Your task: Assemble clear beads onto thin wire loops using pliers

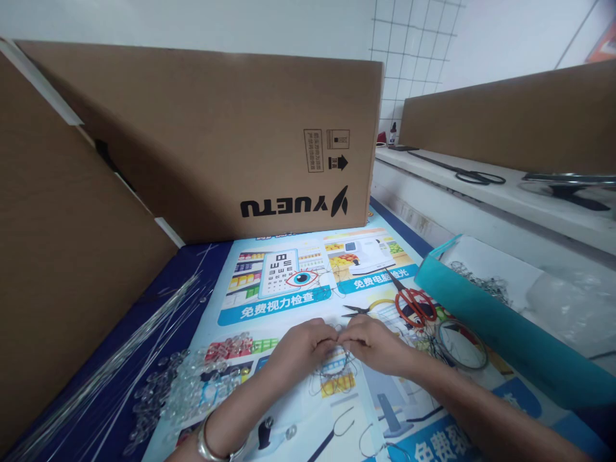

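Thin wire point(332, 378) lies looped on the printed poster point(289, 301) at centre, its upper end pinched between both hands where their fingertips meet. Left hand point(301, 350) and right hand point(373, 343) are both narrowly closed on the wire. Red-handled scissors point(414, 305) lie at 2 o'clock, clear beads point(178, 385) at 9 o'clock, a wire coil point(462, 343) at 3 o'clock.

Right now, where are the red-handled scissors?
In the head view, the red-handled scissors lie on the printed poster, right of centre, just beyond the right hand and next to the teal box edge.
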Demonstrator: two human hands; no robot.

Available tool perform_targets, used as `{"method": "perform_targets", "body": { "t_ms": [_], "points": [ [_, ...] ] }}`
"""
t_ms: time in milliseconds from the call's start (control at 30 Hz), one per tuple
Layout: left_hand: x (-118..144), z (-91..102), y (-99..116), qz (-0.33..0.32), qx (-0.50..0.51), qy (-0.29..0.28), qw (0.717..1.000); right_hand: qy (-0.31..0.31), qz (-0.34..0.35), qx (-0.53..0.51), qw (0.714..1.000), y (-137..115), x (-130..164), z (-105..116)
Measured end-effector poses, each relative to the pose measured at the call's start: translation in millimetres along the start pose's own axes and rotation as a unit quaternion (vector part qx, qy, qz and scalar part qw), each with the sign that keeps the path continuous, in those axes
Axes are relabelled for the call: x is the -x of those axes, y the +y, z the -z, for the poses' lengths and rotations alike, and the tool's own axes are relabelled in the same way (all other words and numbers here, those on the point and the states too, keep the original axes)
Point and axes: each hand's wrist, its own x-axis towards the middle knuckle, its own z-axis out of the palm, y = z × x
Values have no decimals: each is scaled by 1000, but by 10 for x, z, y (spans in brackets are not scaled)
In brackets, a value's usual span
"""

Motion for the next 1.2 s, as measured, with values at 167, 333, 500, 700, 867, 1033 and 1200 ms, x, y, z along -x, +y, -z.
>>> {"method": "perform_targets", "body": {
  "t_ms": [167,333,500,700,867,1033,1200],
  "points": [
    [-2,-28,-61,-23,0,7,1000,-27,36,-10,999,18,35,66],
    [1,-25,-71,-29,5,8,1000,-28,35,-5,999,-16,25,70],
    [2,-21,-78,-30,25,7,999,-53,16,19,998,-151,35,125],
    [-23,2,-132,-20,84,-4,996,-24,-70,108,991,-304,43,6],
    [-56,25,-192,13,154,-41,987,-24,-95,143,985,-385,41,-65],
    [-69,-8,-223,17,161,-32,986,-3,-146,189,971,-521,16,-135],
    [-76,-40,-224,12,166,-27,986,1,-168,219,961,-557,-13,-208]
  ]
}}
